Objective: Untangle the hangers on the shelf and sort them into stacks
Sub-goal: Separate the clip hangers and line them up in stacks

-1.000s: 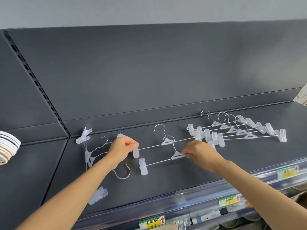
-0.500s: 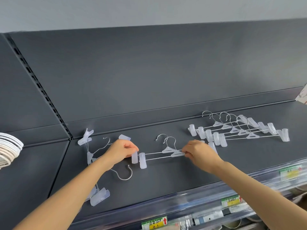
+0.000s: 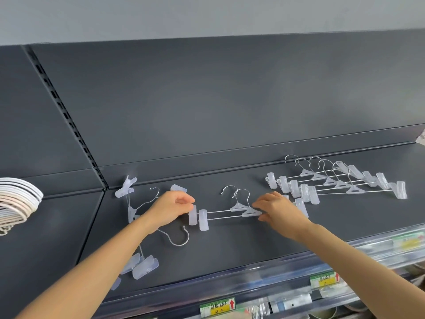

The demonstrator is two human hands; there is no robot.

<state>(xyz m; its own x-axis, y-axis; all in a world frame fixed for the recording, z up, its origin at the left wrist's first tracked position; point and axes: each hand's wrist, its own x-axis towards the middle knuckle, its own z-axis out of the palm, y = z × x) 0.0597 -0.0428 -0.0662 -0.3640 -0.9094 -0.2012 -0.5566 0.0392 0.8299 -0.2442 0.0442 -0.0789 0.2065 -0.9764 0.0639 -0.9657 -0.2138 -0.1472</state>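
Lining up two clip hangers (image 3: 220, 214) is what's going on here, mid-shelf. A second ago the pair sat clearly apart, one rod farther back than the other. Now they're almost on top of each other, hooks nested and the left-end clips side by side.

The left hand (image 3: 171, 209) has its fingers curled in on the left-end clip of the farther hanger. The right hand (image 3: 279, 209) pinches the plastic centre piece of the nearer one with its fingertips. So both hands are clamped on the pair, one at the left end and one at the middle.

Seems to me this pair is basically squared up and ready to go. The obvious home is the neat stack (image 3: 333, 183) fanned out just to the right on the same shelf (image 3: 230, 254), its nearest clips almost touching the right hand.

Plenty left though. The tangle (image 3: 133, 212) behind the left wrist is still a mess, with rods running near to far, clips sticking out both ends and a loose hook (image 3: 178, 238) poking toward the front. There's also a bunch of white hangers (image 3: 18, 199) way off on the left, which I'd guess count as another stack.
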